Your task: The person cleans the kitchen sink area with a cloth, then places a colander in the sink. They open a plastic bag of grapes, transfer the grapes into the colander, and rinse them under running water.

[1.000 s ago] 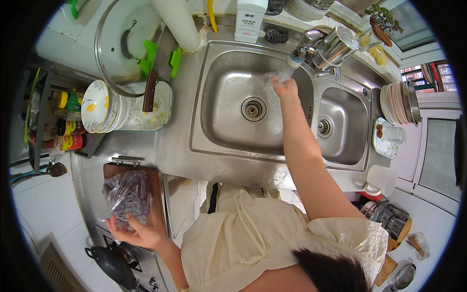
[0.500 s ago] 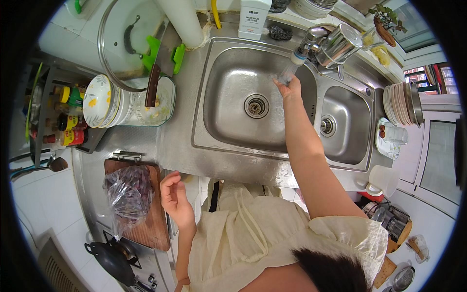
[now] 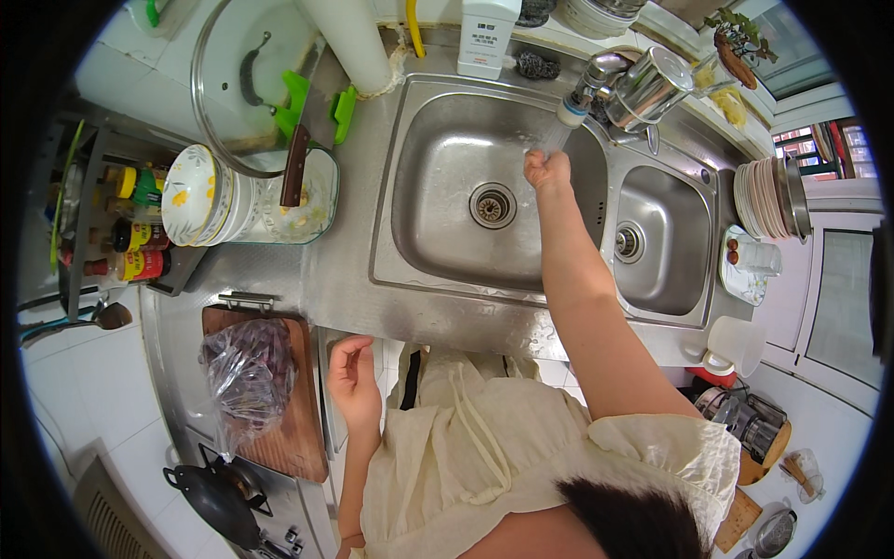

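Note:
My right hand is over the large sink basin, in the stream of water below the faucet. Its fingers are curled in and I make out nothing held in them. My left hand hangs in the air just before the counter's front edge, loosely bent and holding nothing. Nearest to it is a wooden cutting board with a clear plastic bag of dark purple contents on top. The drain shows at the basin's bottom.
A smaller basin lies to the right. Stacked bowls, a glass lid and a knife handle are at the left. A white bottle stands behind the sink, a metal pot beside the faucet. A black wok sits lower left.
My right hand has drawn slightly down and left under the water, its fingers now curled in rather than spread. My left hand has shifted a little to the right and down.

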`<act>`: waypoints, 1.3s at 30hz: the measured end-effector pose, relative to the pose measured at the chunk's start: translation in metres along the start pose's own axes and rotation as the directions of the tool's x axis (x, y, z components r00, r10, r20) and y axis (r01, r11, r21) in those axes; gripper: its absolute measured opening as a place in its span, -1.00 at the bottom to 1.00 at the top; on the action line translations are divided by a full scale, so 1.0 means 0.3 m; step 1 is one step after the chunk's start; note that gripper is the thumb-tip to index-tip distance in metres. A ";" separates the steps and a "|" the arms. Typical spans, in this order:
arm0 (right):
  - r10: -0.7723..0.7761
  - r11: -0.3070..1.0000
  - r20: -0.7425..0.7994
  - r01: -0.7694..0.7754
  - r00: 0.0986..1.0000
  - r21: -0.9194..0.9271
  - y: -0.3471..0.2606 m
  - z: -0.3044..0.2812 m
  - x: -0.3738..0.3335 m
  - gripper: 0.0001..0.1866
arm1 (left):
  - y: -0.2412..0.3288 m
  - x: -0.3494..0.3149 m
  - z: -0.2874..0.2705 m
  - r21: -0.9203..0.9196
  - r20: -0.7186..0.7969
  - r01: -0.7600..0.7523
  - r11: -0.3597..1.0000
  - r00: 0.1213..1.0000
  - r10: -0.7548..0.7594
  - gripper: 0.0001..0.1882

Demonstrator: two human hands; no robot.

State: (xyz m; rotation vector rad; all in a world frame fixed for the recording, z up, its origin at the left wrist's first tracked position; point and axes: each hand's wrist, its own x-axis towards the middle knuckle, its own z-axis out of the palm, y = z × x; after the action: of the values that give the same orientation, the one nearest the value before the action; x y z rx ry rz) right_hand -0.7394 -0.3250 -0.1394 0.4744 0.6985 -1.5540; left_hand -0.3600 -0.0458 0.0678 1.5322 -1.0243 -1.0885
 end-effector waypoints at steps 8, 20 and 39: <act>-0.157 0.988 0.051 0.157 0.986 0.005 0.067 0.151 -0.194 -0.61 | -0.021 0.017 0.039 0.499 0.324 -0.264 0.825 0.940 0.105 -0.82; -0.030 0.995 0.040 0.026 0.999 0.092 0.022 0.103 -0.101 -0.82 | -0.013 0.017 0.073 0.524 0.451 -0.409 0.747 0.877 0.164 -0.81; -0.475 0.767 0.104 0.469 0.874 -0.438 -0.432 0.261 -0.491 -0.66 | -0.035 0.043 0.042 0.499 0.435 -0.421 0.757 0.878 0.202 -0.84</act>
State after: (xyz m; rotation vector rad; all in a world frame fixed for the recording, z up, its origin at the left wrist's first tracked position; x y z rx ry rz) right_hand -0.8429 -0.2686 0.0360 -0.0578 1.2257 -1.7779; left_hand -0.3679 -0.0591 0.0537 1.5583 -1.9467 -0.8558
